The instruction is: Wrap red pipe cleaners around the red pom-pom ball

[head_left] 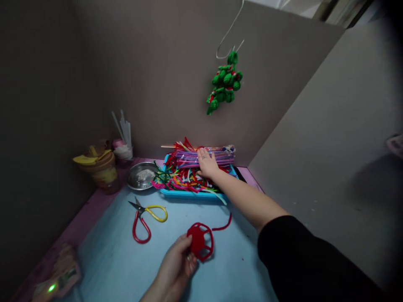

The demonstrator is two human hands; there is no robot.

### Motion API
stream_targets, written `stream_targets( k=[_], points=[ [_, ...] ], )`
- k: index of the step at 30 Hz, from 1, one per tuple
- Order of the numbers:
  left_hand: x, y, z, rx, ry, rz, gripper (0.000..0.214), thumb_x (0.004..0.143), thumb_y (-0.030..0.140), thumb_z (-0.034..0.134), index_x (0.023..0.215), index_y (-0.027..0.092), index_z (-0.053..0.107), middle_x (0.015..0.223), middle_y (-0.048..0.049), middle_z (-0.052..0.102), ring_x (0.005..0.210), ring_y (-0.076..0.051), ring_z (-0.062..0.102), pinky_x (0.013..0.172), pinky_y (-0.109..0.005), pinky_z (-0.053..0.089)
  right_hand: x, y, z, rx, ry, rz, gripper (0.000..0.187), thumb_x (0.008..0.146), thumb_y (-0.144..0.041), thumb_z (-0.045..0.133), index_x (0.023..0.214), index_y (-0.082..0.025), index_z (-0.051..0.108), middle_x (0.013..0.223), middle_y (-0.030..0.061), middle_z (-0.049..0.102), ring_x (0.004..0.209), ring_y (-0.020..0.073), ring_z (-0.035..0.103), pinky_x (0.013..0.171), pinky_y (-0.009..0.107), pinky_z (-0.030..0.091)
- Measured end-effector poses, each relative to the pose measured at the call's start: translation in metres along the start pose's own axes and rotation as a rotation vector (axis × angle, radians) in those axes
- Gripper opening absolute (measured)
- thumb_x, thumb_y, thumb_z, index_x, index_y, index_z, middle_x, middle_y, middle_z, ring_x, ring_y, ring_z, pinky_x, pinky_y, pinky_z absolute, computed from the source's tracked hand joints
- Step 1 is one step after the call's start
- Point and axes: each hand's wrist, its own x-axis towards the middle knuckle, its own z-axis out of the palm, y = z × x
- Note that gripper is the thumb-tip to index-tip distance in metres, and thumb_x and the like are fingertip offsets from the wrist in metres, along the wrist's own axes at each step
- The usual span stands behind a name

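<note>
My left hand (pixel 178 262) pinches a red, round, cage-like pipe-cleaner shape (pixel 197 241) above the table. It has a solid patch on one side and open loops on the other. My right hand (pixel 208 164) reaches forward with its fingers stretched out over a clear packet of purple pipe cleaners (pixel 188 159). Under it, loose pipe cleaners (pixel 185 181) of many colours fill a blue tray (pixel 195 194). A short, curved red pipe-cleaner piece (pixel 223 228) lies on the table just beyond the red shape.
Scissors (pixel 140 212) with red and yellow handles lie spread at left. Behind them are a metal bowl (pixel 134 176) holding small white bits, a pot (pixel 105 170) and a cup of white sticks (pixel 126 149). A green ornament (pixel 225 84) hangs on a wire. Grey walls enclose the blue tabletop (pixel 113 260).
</note>
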Motion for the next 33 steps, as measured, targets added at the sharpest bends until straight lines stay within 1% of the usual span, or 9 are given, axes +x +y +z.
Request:
stream_targets(
  k=[2,4,8,11,13,15,18,24,33],
  points=[
    [-0.001,-0.001,0.001,-0.006,-0.007,-0.014,0.006,0.084,0.011,0.059,0.089,0.012,0.056,0.06,-0.0029,0.065,0.037,-0.007,0.054,0.039,-0.014,0.04,0.008,-0.009,0.004,-0.007,-0.007,0.023,0.111,0.066,-0.04,0.074,0.15,-0.011,0.008,0.157,0.0256,0.011,0.145,0.0412,0.009,0.111,0.065,0.011],
    [0.0,-0.002,0.001,-0.009,-0.018,-0.017,0.006,0.085,0.011,0.059,0.089,0.013,0.055,0.06,-0.0033,0.066,0.038,-0.007,0.054,0.039,-0.014,0.039,0.01,-0.016,0.007,-0.018,-0.022,0.004,0.111,0.063,-0.035,0.076,0.15,-0.012,0.011,0.156,0.0263,0.013,0.144,0.0424,0.01,0.11,0.066,0.009],
    [0.0,-0.003,0.001,-0.01,-0.002,-0.017,0.005,0.085,0.01,0.057,0.089,0.013,0.055,0.06,-0.0031,0.066,0.036,-0.007,0.052,0.039,-0.014,0.038,0.005,-0.023,0.005,-0.051,-0.031,-0.052,0.095,0.07,-0.024,0.069,0.149,-0.017,0.017,0.156,0.0246,0.018,0.145,0.0408,0.013,0.111,0.064,0.009],
    [-0.002,-0.003,0.002,-0.02,0.014,-0.025,0.006,0.084,0.01,0.059,0.088,0.013,0.056,0.059,-0.0029,0.065,0.036,-0.007,0.052,0.038,-0.015,0.038,0.009,-0.018,-0.006,-0.062,-0.019,-0.061,0.075,0.08,-0.021,0.06,0.146,-0.018,0.025,0.149,0.0256,0.033,0.14,0.0375,0.03,0.109,0.059,0.021],
    [-0.004,-0.001,0.002,-0.026,-0.006,-0.013,0.007,0.083,0.01,0.06,0.087,0.013,0.056,0.059,-0.0031,0.065,0.037,-0.008,0.053,0.039,-0.015,0.037,0.014,-0.01,-0.017,-0.058,-0.026,-0.084,0.055,0.086,-0.018,0.049,0.14,-0.018,0.035,0.136,0.0235,0.051,0.128,0.0318,0.047,0.104,0.049,0.034],
    [-0.006,0.001,0.002,-0.024,-0.026,0.003,0.007,0.083,0.009,0.059,0.089,0.013,0.056,0.059,-0.0032,0.065,0.037,-0.008,0.053,0.04,-0.015,0.037,0.019,-0.002,-0.028,-0.052,-0.05,-0.108,0.045,0.088,-0.018,0.047,0.133,-0.017,0.042,0.122,0.0205,0.061,0.114,0.0282,0.058,0.094,0.04,0.043],
    [-0.007,0.002,0.002,-0.016,-0.037,0.016,0.006,0.084,0.01,0.057,0.09,0.012,0.056,0.059,-0.0029,0.065,0.037,-0.007,0.052,0.04,-0.015,0.038,0.024,0.013,-0.046,-0.053,-0.081,-0.132,0.046,0.083,-0.02,0.053,0.128,-0.018,0.044,0.115,0.0165,0.066,0.104,0.0262,0.063,0.084,0.032,0.046],
    [-0.008,-0.003,0.0,-0.008,-0.056,-0.016,0.008,0.082,0.01,0.061,0.088,0.013,0.056,0.059,-0.0021,0.065,0.037,-0.007,0.052,0.04,-0.014,0.038,0.027,0.038,-0.076,-0.079,-0.113,-0.103,0.049,0.078,-0.025,0.06,0.124,-0.02,0.045,0.111,0.0145,0.069,0.097,0.027,0.066,0.075,0.029,0.046],
    [-0.005,-0.002,-0.002,-0.014,-0.042,-0.005,0.009,0.081,0.011,0.063,0.086,0.013,0.056,0.064,-0.0042,0.067,0.041,-0.007,0.055,0.041,-0.014,0.04,0.036,0.055,-0.094,-0.042,-0.143,-0.082,0.052,0.073,-0.028,0.062,0.122,-0.02,0.048,0.109,0.0129,0.069,0.094,0.0272,0.066,0.069,0.028,0.044]
  ],
)
